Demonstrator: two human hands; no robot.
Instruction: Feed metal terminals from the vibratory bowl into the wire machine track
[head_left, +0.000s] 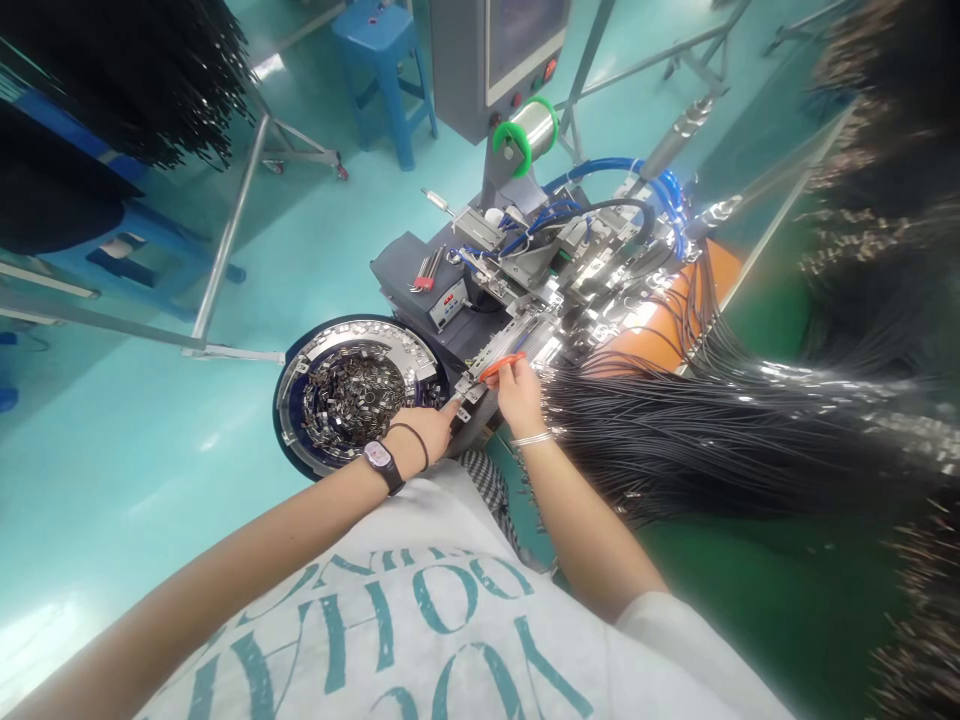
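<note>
My left hand [426,430], with a watch and a hair band on its wrist, rests at the near end of a metal feed rail [501,350], fingers curled with the forefinger against the rail. My right hand [519,388], a bangle on its wrist, is closed on an orange-handled tool [501,366] held at the rail. A big sheaf of thin black cables [712,430] with metal tips lies fanned out just right of my right hand.
A round vibratory bowl [352,392] full of small metal clips sits left of my hands. Behind the rail stands a machine with blue hoses [600,170], a green wire spool [529,128] and hex keys [426,272]. A blue stool [384,70] and metal racks stand on the teal floor.
</note>
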